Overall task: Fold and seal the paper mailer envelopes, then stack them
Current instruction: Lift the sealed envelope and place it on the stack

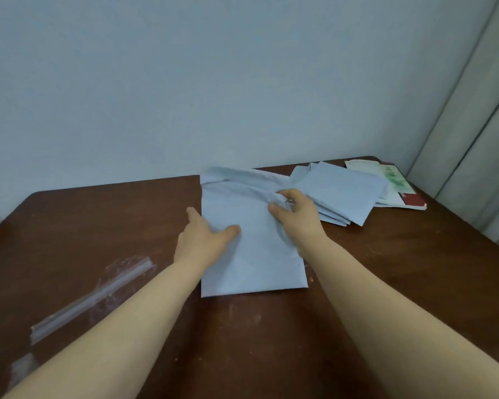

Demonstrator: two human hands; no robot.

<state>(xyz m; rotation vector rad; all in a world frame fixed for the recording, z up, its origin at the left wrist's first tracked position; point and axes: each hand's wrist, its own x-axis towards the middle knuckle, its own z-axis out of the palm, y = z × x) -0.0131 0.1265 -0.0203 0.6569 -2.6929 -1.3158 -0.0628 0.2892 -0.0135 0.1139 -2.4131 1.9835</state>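
Forearms (127, 326) in; L grip (205, 240) flat, pinning blue mailer (254, 263) to surface (113, 226); R grip (297, 217) pinches its flap (236, 182). Fold square, press seal evenly.

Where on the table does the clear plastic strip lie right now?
The clear plastic strip lies at lower left in the head view, on the table, left of the left forearm.

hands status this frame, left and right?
Left hand: open, pressing flat on the blue mailer.
Right hand: closed, pinching the same mailer near its folded top.
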